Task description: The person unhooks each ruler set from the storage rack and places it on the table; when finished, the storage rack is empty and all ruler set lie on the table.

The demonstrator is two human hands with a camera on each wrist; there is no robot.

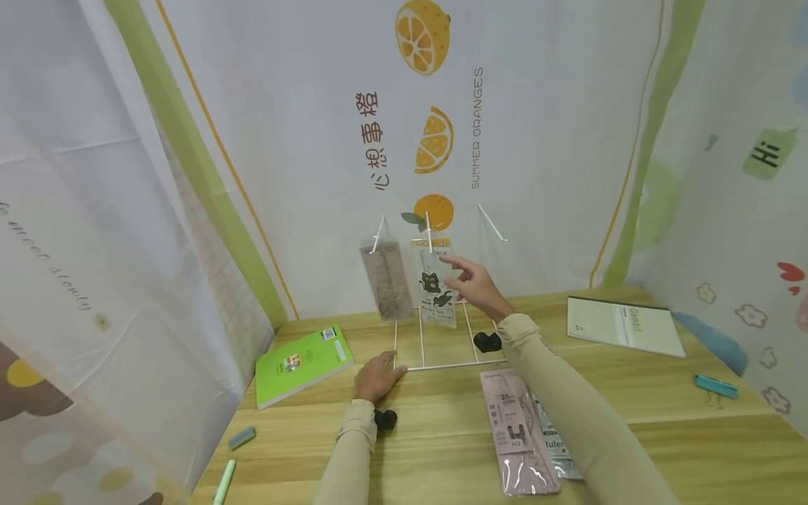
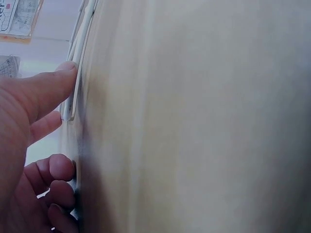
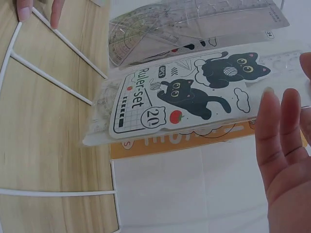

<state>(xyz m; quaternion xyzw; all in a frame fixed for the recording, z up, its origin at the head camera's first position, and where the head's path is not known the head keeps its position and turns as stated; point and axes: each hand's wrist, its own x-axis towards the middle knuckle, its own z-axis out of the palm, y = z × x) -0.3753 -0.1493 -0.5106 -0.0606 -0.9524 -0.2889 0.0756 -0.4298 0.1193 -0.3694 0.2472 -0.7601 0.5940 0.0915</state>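
A white wire rack [image 1: 453, 365] stands on the table with slanting hooks at its top. My left hand [image 1: 376, 379] pinches the front left corner of its base, with the thumb [image 2: 60, 77] on the wire. A clear ruler set pack [image 1: 435, 289] with black cats hangs on the middle hook, an orange-edged pack behind it. My right hand [image 1: 473, 284] is beside that pack's right edge, fingers [image 3: 268, 128] loosely extended. On the left hook hangs a greyish ruler pack [image 1: 386, 282].
A pink pack [image 1: 510, 421] overlaps another ruler pack [image 1: 558, 449] in front. A green book [image 1: 306, 365] lies left, a notebook [image 1: 621, 326] and blue clip [image 1: 716, 386] right. Near the left edge are a small blue-grey block [image 1: 242, 438] and pale green pen [image 1: 224, 482]. Printed curtains surround the table.
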